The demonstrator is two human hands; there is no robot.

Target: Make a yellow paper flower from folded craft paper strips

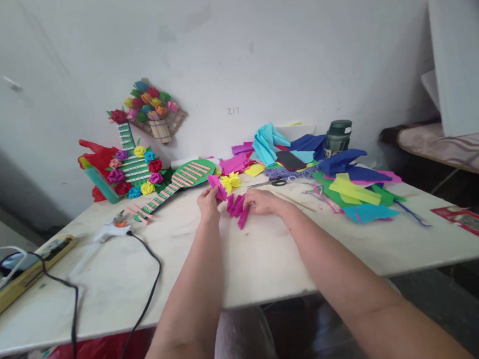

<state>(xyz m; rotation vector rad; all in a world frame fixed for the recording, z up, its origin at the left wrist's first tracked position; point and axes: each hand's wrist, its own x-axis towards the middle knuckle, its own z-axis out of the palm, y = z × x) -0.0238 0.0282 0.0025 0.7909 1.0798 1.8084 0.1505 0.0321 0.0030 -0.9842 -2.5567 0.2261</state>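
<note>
A folded magenta paper strip [235, 206] stretches between my hands above the white table. My left hand [209, 203] pinches its left end, which stands up past the fingertips. At the right end, my right hand [260, 201] has its fingers closed on the same strip. Just behind the strip sits a yellow paper flower [231, 181]. Left of it lies a green guitar-shaped board [181, 181] with pink strips across it. Black-handled scissors [275, 182] rest behind my right hand.
A white glue gun [113, 229] with a black cord and a power strip [34, 267] lie left. Paper flowers on a green board [136, 168] stand behind. Coloured paper sheets [356, 192], a phone [290, 160] and a dark bottle [338, 137] are at the right.
</note>
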